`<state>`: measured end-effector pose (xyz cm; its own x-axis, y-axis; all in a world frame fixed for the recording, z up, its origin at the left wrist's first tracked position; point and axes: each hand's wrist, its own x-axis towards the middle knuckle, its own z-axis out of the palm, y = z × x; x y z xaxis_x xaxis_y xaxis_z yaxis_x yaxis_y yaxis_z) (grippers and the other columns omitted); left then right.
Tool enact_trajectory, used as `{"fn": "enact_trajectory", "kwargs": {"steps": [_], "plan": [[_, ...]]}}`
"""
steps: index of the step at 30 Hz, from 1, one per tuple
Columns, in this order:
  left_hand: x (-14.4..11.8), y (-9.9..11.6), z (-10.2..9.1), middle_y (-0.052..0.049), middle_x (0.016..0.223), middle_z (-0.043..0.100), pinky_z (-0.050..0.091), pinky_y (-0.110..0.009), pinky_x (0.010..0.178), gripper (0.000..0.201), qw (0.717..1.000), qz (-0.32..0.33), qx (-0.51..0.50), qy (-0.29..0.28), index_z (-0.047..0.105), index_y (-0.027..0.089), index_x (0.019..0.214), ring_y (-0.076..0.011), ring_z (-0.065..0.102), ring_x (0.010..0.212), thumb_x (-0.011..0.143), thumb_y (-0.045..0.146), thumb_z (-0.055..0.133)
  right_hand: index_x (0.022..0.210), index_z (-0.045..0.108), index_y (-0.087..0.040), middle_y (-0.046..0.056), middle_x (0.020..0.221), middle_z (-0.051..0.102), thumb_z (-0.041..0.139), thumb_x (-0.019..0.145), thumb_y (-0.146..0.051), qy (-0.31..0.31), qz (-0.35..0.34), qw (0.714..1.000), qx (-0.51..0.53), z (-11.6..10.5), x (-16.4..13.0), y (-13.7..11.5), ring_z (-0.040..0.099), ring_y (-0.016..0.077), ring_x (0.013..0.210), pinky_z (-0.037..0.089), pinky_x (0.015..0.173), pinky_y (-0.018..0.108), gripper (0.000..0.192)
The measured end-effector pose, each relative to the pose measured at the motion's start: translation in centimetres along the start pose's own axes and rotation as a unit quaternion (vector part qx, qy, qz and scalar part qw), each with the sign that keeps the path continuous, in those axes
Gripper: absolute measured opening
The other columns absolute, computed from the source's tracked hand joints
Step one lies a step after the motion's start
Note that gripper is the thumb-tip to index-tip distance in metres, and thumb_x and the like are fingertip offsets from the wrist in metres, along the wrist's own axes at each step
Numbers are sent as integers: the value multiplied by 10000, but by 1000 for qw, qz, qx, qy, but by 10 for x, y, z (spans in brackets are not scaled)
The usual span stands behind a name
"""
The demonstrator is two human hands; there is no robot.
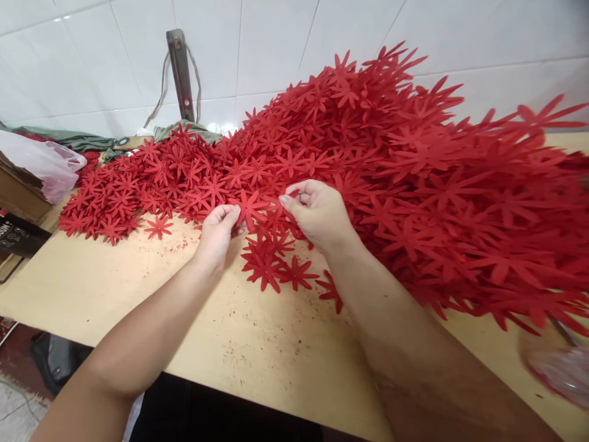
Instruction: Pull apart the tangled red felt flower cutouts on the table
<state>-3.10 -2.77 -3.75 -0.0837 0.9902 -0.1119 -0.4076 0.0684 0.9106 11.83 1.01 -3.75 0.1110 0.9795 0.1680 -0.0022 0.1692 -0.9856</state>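
Between the thumb and fingers of my left hand (219, 232) is pinched one red flower cutout (251, 209), its narrow petals spread flat toward the right. My right hand (315, 209) is a short way to the right, thumb and fingertips closed on a small red petal tip; whether that belongs to a second cutout is hidden. Below and between the hands, several loose red cutouts (269, 261) lie on the wooden table (193, 325). A large heap of the same red flower cutouts (368, 147) rises behind and to the right of my hands.
A smaller pile of red cutouts (110, 190) spreads left, near a white plastic bag (46, 162) and a cardboard box (21, 190). A metal bracket (180, 73) stands against the tiled wall (276, 43). At the right front is a clear container (559, 368). Reddish crumbs dot the tabletop.
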Motion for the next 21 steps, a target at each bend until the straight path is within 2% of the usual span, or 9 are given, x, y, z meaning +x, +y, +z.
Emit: {"fn": "enact_trajectory", "kwargs": {"steps": [4, 7, 9, 11, 13, 15, 17, 19, 21], "plan": [[0, 1, 0, 42, 542, 496, 372, -215, 594, 227, 1000, -2, -1, 1, 498, 164, 621, -55, 444, 520, 840, 188, 550, 696, 540, -231, -55, 500, 456, 713, 655, -327, -22, -13, 999, -20, -2, 0, 6, 389, 97, 462, 342, 523, 285, 202], [1, 2, 0, 37, 558, 518, 374, -221, 601, 218, 1000, -8, -3, 9, 512, 165, 627, -56, 451, 527, 840, 191, 555, 748, 587, -220, -20, 581, 502, 683, 691, -356, 7, -37, 993, -113, -6, 2, 9, 456, 128, 536, 413, 608, 328, 175], [1, 1, 0, 32, 574, 539, 374, -224, 601, 209, 1000, -13, 0, 12, 524, 163, 633, -57, 462, 533, 836, 192, 562, 799, 645, -205, 37, 726, 579, 718, 663, -347, 39, -73, 978, -192, -7, 2, 7, 562, 188, 731, 456, 776, 396, 209], [1, 1, 0, 35, 575, 544, 371, -220, 597, 192, 1000, -10, 4, 11, 536, 161, 641, -53, 465, 531, 827, 187, 575, 843, 681, -202, 86, 904, 628, 726, 671, -364, 45, -97, 972, -210, -5, -1, 1, 585, 238, 949, 427, 933, 449, 240], [0, 0, 1, 44, 567, 538, 364, -213, 590, 172, 1000, 0, 11, 3, 548, 157, 652, -46, 457, 521, 816, 186, 590, 875, 688, -208, 88, 974, 653, 684, 723, -420, -9, -79, 986, -150, 0, -6, -6, 599, 234, 992, 438, 959, 448, 262], [-1, 0, 1, 49, 566, 539, 360, -204, 585, 163, 1000, 6, 16, -9, 556, 152, 659, -40, 456, 517, 808, 199, 603, 878, 673, -202, 62, 907, 677, 698, 711, -434, -96, -34, 993, -64, 6, -12, -11, 632, 198, 881, 498, 882, 404, 288], [-2, -1, 1, 51, 574, 549, 361, -196, 583, 159, 1000, 6, 17, -19, 562, 149, 668, -35, 463, 519, 803, 216, 614, 815, 642, -187, 32, 800, 679, 777, 620, -391, -151, 3, 988, -3, 11, -17, -12, 636, 167, 772, 531, 789, 351, 313], [-3, -1, 2, 51, 576, 556, 364, -190, 579, 158, 1000, 3, 14, -25, 567, 147, 677, -33, 471, 520, 799, 232, 621, 751, 606, -182, 10, 728, 665, 811, 565, -352, -153, 24, 987, 39, 15, -19, -11, 622, 142, 694, 534, 709, 313, 325], [-4, -2, 2, 51, 570, 556, 369, -187, 576, 157, 999, -1, 10, -32, 567, 146, 675, -32, 476, 516, 790, 233, 631, 709, 591, -185, -11, 670, 643, 803, 573, -336, -130, 31, 988, 74, 17, -18, -8, 594, 118, 633, 523, 662, 287, 293]]}}
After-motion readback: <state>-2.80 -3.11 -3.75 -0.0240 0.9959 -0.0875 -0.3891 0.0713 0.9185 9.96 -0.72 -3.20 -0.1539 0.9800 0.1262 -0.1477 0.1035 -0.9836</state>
